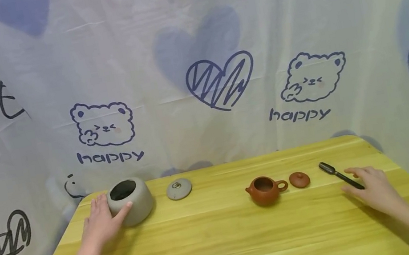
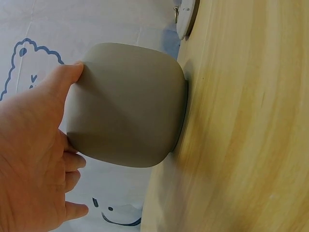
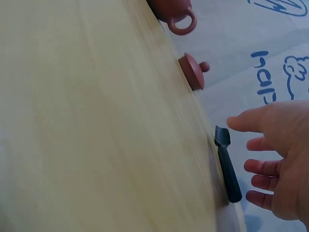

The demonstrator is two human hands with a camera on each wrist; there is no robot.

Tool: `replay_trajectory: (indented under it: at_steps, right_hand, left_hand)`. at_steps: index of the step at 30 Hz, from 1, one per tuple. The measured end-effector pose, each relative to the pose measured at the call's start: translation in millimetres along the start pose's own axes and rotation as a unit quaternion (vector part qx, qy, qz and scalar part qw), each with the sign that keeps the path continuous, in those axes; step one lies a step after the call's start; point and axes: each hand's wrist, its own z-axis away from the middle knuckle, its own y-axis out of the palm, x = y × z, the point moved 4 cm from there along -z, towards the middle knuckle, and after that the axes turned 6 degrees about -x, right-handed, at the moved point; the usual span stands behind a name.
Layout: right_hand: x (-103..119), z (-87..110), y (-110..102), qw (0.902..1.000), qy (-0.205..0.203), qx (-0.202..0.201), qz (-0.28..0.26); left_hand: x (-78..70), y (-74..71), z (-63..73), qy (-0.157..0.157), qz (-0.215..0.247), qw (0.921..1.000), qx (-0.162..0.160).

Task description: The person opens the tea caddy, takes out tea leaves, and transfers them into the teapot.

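A round grey jar (image 1: 138, 204) with an uncovered dark mouth is at the table's left. My left hand (image 1: 100, 224) holds it near the rim, thumb on the near side and fingers on the far left side. In the left wrist view, the thumb and a finger of the left hand (image 2: 36, 140) span the jar's (image 2: 128, 104) upper part. At the right, my right hand (image 1: 375, 189) is over the handle of a black tea scoop (image 1: 342, 176), fingers spread and loosely bent. In the right wrist view the scoop (image 3: 227, 166) lies on the table beside those fingertips.
A grey lid (image 1: 179, 189) with a small metal ring lies right of the jar. Toward the right stands a reddish-brown teapot (image 1: 265, 194) without its lid; the matching lid (image 1: 300, 179) is beside its handle. A printed cloth (image 1: 156, 131) hangs behind the wooden table (image 1: 223, 241).
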Motion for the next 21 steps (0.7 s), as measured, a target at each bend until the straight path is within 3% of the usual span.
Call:
replay_trajectory:
  at_steps: [6, 21]
  right_hand:
    - [-11.3, -1.7, -0.3, 0.9992, 0.012, 0.028, 0.025]
    - [-24.1, -2.8, -1.7, 0.9982, 0.012, 0.038, 0.045]
  left_hand:
    - [2.3, 0.2, 2.5, 0.0, 0.009, 1.0, -0.002]
    - [-1.4, 0.7, 1.9, 0.001, 0.012, 0.9999, -0.003]
